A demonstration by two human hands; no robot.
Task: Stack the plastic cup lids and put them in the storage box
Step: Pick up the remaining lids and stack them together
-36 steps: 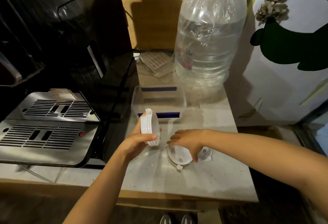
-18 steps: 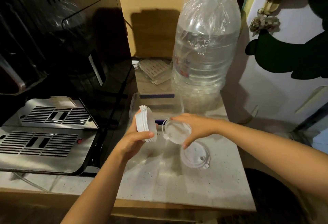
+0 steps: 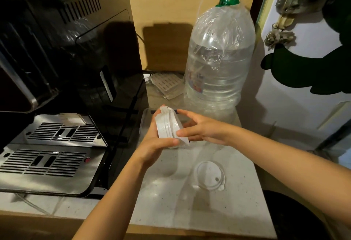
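Ribbed round lid stack (image 3: 169,128) — translucent plastic, two-handed.

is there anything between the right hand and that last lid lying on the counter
Nothing visible. The single lid lies alone on bare counter, nearer the camera than the right hand, which presses on the lid stack held by the left hand.

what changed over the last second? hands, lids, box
The right hand lifted one lid off the counter and pressed it onto the lid stack, held throughout in the left hand; both hands now grip the stack. One loose lid stays on the counter. Storage box and water bottle unmoved.
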